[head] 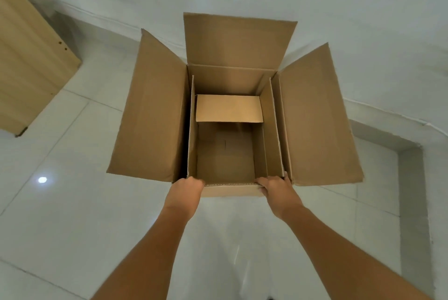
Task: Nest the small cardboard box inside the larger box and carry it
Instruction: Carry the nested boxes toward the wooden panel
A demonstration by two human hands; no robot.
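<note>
The larger cardboard box [150,115] stands open in the middle of the view, its left, right and far flaps spread outward. Inside it sits the small cardboard box [225,154], open too, with its side flaps upright against the larger box's walls and its far flap [229,108] folded inward. My left hand [188,187] grips the near rim at the left corner, fingers curled over the edge. My right hand [276,187] grips the same rim at the right corner. Both arms are stretched forward. The near wall of the boxes is mostly hidden.
White glossy floor tiles [72,202] lie under and around the boxes. A light wooden panel [26,62] leans at the far left. A white wall runs behind the box, and a grey-edged step or recess [409,178] borders the floor on the right.
</note>
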